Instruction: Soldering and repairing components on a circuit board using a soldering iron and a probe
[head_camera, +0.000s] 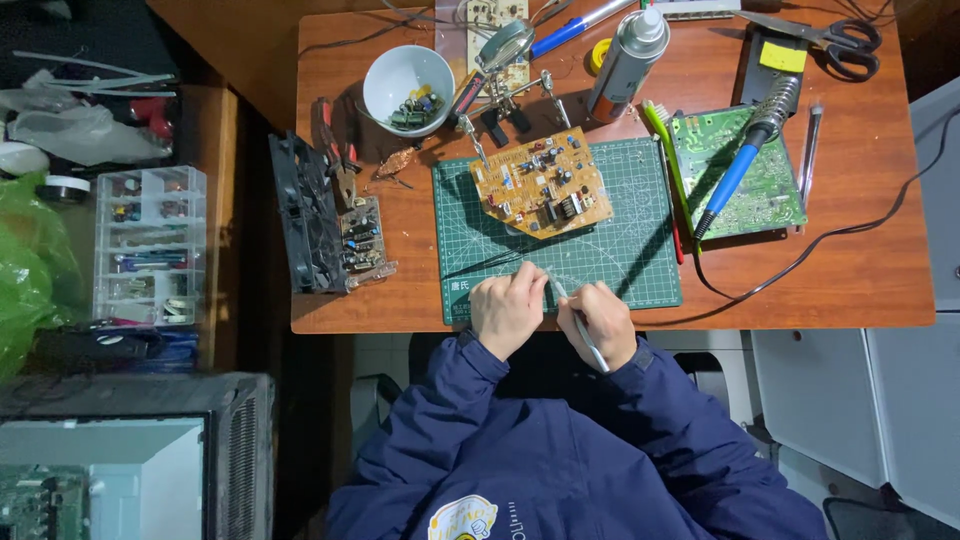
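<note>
I see my right hand (600, 322) gripping tweezers (578, 322), my left hand (508, 308) pinching something tiny; 1 brown circuit board (541, 183) waits untouched.

Circuit board (541, 183) on cutting mat (640, 270)

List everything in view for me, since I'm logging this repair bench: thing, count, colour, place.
Cutting mat: 1, green, desk front centre.
Circuit board: 1, orange-brown, on mat.
Second circuit board: 1, green, right of mat.
Soldering iron: 1, blue handle, across green board.
Bowl: 1, white, holds small parts, desk rear left.
Spray can: 1, silver, rear centre.
Scissors: 1, black handles, rear right.
Parts drawer box: 1, clear, left of desk.
Left hand: on mat's front edge.
Right hand: holds thin silvery tool.
</note>
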